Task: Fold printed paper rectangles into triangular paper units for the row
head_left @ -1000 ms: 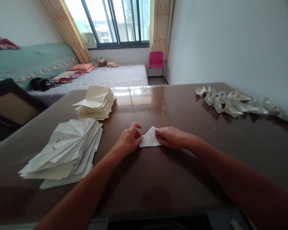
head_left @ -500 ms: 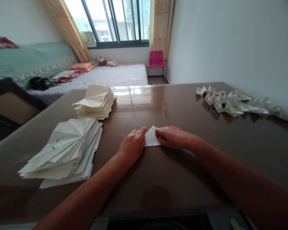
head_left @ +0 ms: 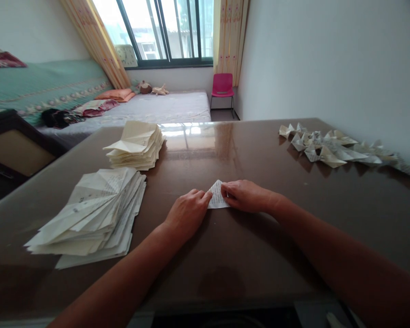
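Observation:
A small folded paper (head_left: 217, 197) with printed text lies on the brown table (head_left: 246, 255), its pointed tip facing away from me. My left hand (head_left: 189, 207) is closed at the paper's left edge, thumb and fingers pinching it. At the right edge, my right hand (head_left: 244, 195) also grips the paper, fingers curled; its fingertips cover that corner. To the left of my hands is a thick stack of creased printed sheets (head_left: 95, 214). Behind it stands a second stack of yellowish sheets (head_left: 135, 146).
Several folded paper shapes (head_left: 335, 148) lie in a cluster at the far right, near the white wall (head_left: 321, 59). Beyond the table are a bed (head_left: 177, 105) and a pink chair (head_left: 222, 85). A dark cabinet (head_left: 17, 146) stands at the left.
My left hand's thumb and fingers have come down and closed lower on the paper's left edge. My right hand has stayed in place.

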Demonstrator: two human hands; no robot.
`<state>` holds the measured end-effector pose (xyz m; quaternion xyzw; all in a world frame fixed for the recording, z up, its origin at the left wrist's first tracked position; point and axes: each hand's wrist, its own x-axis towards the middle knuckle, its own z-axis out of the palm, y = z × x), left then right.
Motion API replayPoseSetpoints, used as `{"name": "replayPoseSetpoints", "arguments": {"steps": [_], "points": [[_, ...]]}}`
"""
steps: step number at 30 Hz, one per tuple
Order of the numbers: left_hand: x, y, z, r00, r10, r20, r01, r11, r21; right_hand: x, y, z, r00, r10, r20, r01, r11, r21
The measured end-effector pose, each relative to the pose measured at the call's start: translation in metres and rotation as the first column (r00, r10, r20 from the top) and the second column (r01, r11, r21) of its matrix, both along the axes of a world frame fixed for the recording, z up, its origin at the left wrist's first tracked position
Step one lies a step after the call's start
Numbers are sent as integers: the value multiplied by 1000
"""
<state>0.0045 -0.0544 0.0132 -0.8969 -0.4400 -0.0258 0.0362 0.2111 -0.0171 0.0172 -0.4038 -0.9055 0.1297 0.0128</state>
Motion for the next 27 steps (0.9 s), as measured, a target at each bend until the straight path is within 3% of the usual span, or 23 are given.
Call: {"name": "replayPoseSetpoints", "arguments": {"steps": [12,20,27], "points": [[9,-9,-6,998,50,-32,-48,997,60,0,0,1,1000,0,-7,0,1000,-2],[12,-13,-4,988,-12,-153,31,992,123,0,0,1,1000,-3,-9,3,1000,-11],[16,-19,-2,978,18,-208,-5,998,65,1,2,-1,999,12,-53,-13,1000,-18]]}}
